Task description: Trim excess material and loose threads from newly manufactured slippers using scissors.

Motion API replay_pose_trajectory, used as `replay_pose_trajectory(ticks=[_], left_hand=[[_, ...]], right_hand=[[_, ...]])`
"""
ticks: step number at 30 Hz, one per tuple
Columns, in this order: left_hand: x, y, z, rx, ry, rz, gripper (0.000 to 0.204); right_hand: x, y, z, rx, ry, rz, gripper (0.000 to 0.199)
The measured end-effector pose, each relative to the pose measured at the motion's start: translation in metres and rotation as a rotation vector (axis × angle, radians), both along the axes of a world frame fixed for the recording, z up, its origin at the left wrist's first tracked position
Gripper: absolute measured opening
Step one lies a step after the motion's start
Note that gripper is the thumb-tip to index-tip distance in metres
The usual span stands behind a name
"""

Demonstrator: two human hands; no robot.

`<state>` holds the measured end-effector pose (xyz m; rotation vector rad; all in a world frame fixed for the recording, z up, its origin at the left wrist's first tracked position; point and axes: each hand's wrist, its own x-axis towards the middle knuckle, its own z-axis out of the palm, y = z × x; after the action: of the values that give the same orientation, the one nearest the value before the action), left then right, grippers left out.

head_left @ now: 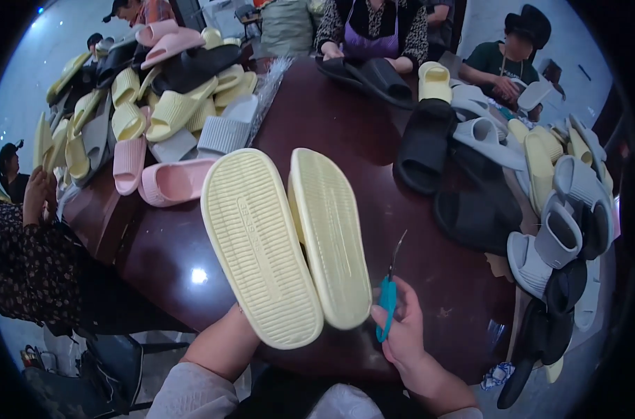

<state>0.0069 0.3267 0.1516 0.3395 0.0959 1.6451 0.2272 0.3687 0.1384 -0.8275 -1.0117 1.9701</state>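
Clearly, the pair of pale yellow slippers with ridged soles (261, 258) is in the middle, raised above the near part of the glossy, dark red-brown tabletop (450, 307). Their soles face the camera; the two touch at the lower part and separate toward the top. As for the hands, the left forearm (216, 346) goes up behind the slippers, so the left hand is hidden, and I cannot tell how far its fingers are closed. The right hand (408, 335), just beside them, is curled around the small scissors with teal handles (387, 307), whose thin metal tip points upward. Farther out, to the left, lies a heap of yellow, pink, grey and black slippers (167, 183); to the right, another mixed heap of slippers (478, 216). Across the tabletop, a person in a purple apron (371, 35) holds black slippers (384, 78).
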Motion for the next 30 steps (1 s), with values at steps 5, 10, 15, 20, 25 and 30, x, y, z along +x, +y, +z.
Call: replay_pose_trajectory(ticks=[5,10,15,20,25,30], left_hand=[[-0.009,0.044,0.039,0.046,0.155,0.140,0.052],[-0.034,0.106,0.038,0.117,0.199,0.233,0.055],[-0.046,0.164,-0.007,0.170,0.125,0.216,0.053],[-0.034,0.190,-0.018,0.132,0.126,0.221,0.052],[-0.044,0.209,-0.036,-0.138,0.147,0.319,0.052],[-0.059,0.221,-0.050,-0.225,0.014,0.371,0.052]], right_hand=[[0.003,0.003,0.001,-0.078,0.005,-0.045,0.056],[-0.001,0.000,-0.006,-0.034,0.016,0.025,0.055],[-0.002,0.000,-0.008,-0.022,0.020,0.047,0.054],[0.002,0.002,-0.004,-0.110,0.034,0.041,0.053],[0.001,0.003,-0.005,-0.139,0.044,0.049,0.053],[0.001,0.006,0.001,-0.156,0.022,0.043,0.053]])
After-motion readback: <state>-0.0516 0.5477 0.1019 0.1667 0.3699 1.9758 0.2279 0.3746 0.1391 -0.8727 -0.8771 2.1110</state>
